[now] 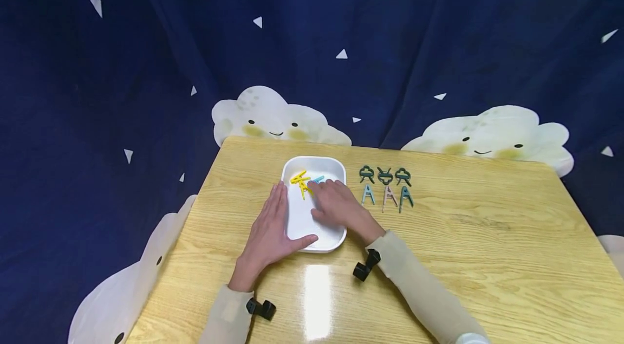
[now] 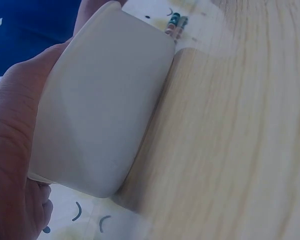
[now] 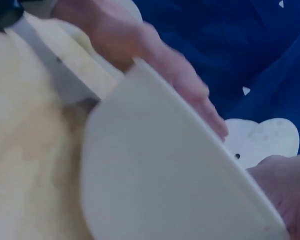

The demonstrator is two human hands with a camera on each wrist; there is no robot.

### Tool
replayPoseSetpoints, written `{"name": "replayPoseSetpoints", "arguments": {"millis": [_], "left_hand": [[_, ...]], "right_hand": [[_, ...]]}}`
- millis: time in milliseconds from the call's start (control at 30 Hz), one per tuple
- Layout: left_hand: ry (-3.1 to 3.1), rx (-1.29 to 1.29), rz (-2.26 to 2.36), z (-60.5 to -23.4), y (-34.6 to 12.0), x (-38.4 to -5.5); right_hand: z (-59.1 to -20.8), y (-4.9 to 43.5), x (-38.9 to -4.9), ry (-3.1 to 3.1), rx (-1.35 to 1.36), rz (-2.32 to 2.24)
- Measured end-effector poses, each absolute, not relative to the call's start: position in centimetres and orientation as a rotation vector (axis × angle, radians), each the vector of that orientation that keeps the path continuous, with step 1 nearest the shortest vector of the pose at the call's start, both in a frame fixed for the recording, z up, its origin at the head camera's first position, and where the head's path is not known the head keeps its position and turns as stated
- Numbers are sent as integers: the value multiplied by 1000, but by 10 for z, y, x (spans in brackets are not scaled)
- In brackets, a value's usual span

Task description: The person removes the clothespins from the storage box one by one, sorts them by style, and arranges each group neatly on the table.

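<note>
A white plastic bin (image 1: 317, 244) stands on the table. My left hand (image 1: 268, 233) rests along its left side with straight fingers, the thumb spread over the near rim; the left wrist view has that hand (image 2: 12, 125) against the bin wall (image 2: 100, 100). My right hand (image 1: 336, 206) reaches over the right rim into the bin, thumb apart from the fingers. Its fingertips are beside yellow clothespins (image 1: 300, 177) and a light blue clothespin (image 1: 318, 179), partly covered by the hand. In the right wrist view my right hand (image 3: 285, 185) shows only in part.
Right of the bin lie two rows of clips: dark green cloud-shaped clips (image 1: 366, 173) behind, and a light blue clothespin (image 1: 368, 194), a pink one (image 1: 389, 198) and a teal one (image 1: 405, 199) in front. A dark blue curtain (image 1: 302, 51) hangs behind the wooden table (image 1: 487, 252).
</note>
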State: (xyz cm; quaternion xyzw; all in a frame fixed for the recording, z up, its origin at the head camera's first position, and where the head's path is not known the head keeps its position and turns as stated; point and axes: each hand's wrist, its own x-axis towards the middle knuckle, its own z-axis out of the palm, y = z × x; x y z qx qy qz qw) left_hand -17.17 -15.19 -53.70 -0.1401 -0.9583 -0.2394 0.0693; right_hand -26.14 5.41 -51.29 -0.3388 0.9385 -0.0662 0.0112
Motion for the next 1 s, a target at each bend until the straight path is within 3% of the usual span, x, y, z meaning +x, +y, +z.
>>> {"name": "replayPoseSetpoints", "arguments": {"millis": [300,767,1000], "left_hand": [[-2873,-428,-725,-537,-151,-173],[-2887,-418,-735,-535,-151,-172],[-2889,-415,-727,-536,-151,-172]], "right_hand": [[-516,50,-280,2923,-1115,-103],[-516,47,-280,2870,-1073,26],[-514,49,-278,2862,-1084,-117]]}}
